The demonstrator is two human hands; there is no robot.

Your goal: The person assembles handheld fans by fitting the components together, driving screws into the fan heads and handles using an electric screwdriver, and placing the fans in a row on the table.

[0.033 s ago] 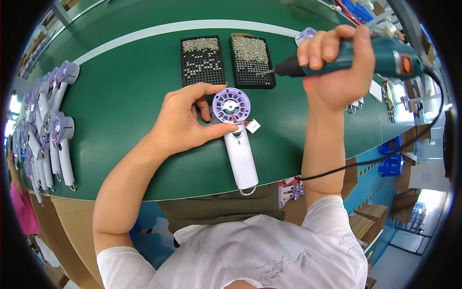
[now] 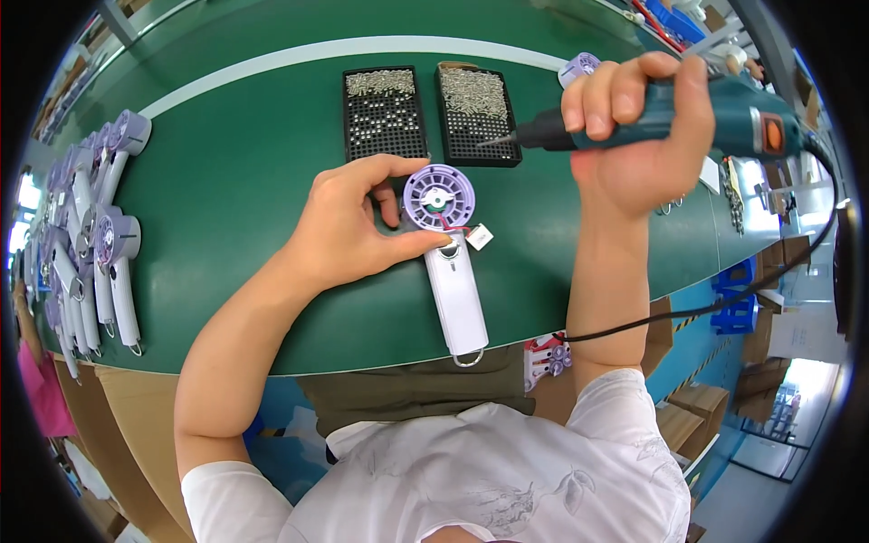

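Note:
A handheld fan with a lilac round head and white handle [image 2: 460, 303] lies on the green table in front of me. My left hand [image 2: 348, 213] grips it, thumb at the neck and index finger at the head's upper rim. Spokes and a metal hub show in the open head. Beside the neck, a small white connector [image 2: 480, 237] hangs on a red wire. Raised at the right, my right hand [image 2: 638, 136] is wrapped round a teal electric screwdriver [image 2: 738, 116]. Its thin bit points left, in front of the right-hand screw tray [image 2: 498, 161], apart from the fan.
Left of that tray stands another black screw tray [image 2: 385, 149]. Many lilac and white fans [image 2: 118, 240] are heaped along the table's left side. One lilac fan head [image 2: 577, 68] sits beyond my right hand. The screwdriver's black cord [image 2: 706, 308] loops across my right forearm.
My right hand and the screwdriver have shifted slightly down and to the right. My left hand keeps its hold on the fan; the whole view has moved a little.

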